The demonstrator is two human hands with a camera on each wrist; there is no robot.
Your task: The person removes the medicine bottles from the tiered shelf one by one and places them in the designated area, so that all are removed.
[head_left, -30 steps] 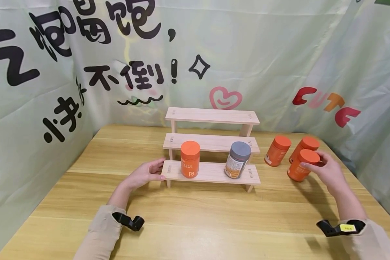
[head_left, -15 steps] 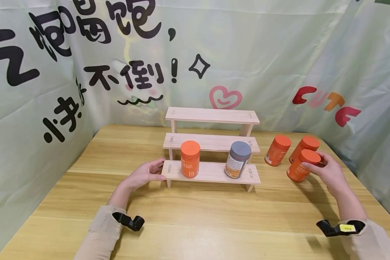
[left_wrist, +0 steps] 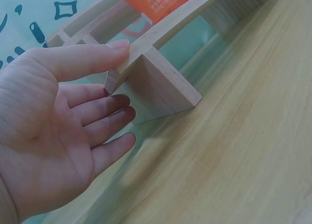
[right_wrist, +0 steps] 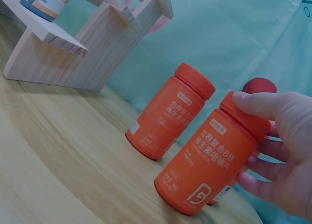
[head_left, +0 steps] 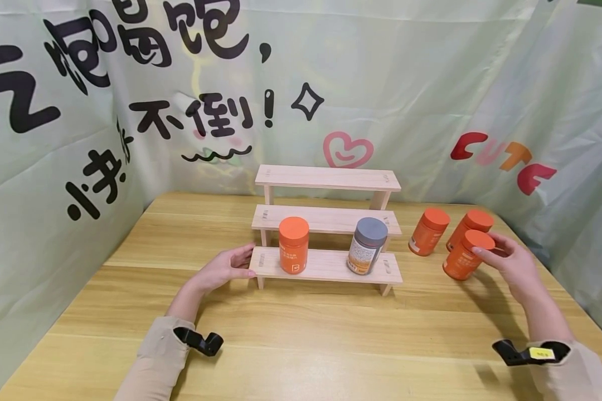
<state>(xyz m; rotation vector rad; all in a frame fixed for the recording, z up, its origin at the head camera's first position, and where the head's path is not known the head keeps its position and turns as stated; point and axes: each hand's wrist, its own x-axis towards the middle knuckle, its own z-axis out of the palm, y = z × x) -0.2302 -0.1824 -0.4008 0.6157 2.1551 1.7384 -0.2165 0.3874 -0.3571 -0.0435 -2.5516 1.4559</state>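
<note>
A three-tier wooden shelf (head_left: 326,218) stands on the table, its lowest board carrying an orange pill bottle (head_left: 294,250) and a grey-capped bottle (head_left: 366,250). My left hand (head_left: 226,268) pinches the left end of that lowest board; in the left wrist view the thumb lies on top, the fingers at and below the corner. At the right, my right hand (head_left: 516,267) holds the nearest orange bottle (right_wrist: 209,155) by its cap, thumb on the near side and fingers behind. That bottle stands on the table, slightly tilted in view. The index finger is mostly hidden.
Two more orange bottles stand close by: one to the left (head_left: 428,233), nearer the shelf, and one just behind (head_left: 470,225), partly covered. A printed cloth (head_left: 411,83) hangs behind the wooden table (head_left: 301,340).
My right hand has shifted slightly right, its thumb sliding back along the cap of the nearest orange bottle. That bottle stays in about the same place. My left hand has not moved.
</note>
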